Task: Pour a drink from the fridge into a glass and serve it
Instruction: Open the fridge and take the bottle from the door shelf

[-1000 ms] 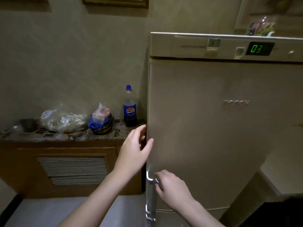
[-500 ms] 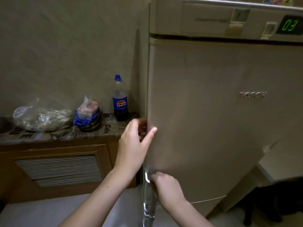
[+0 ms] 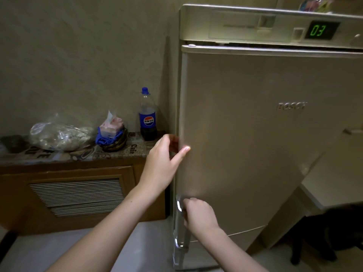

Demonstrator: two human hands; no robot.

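A tall beige fridge (image 3: 255,134) fills the right half of the view, its green display (image 3: 318,30) reading 03. The door stands slightly ajar, with a dark gap under the top panel. My right hand (image 3: 200,214) is closed around the chrome door handle (image 3: 179,222) low on the door's left edge. My left hand (image 3: 167,160) hooks its fingers behind the door's left edge, thumb lying on the door front. A cola bottle (image 3: 147,116) with a blue cap and little dark drink left stands just left of the fridge. The fridge's inside is hidden.
A low wooden cabinet (image 3: 78,193) with a slatted vent holds the bottle, a clear plastic bag (image 3: 59,136) and a dark bowl (image 3: 113,142) with a blue cloth and a tissue pack. A dark shape (image 3: 334,232) sits on the floor at the lower right.
The view has moved closer to the fridge. My left hand slid its fingers round the door's edge, my right hand kept the handle, and a gap has opened at the door's top.
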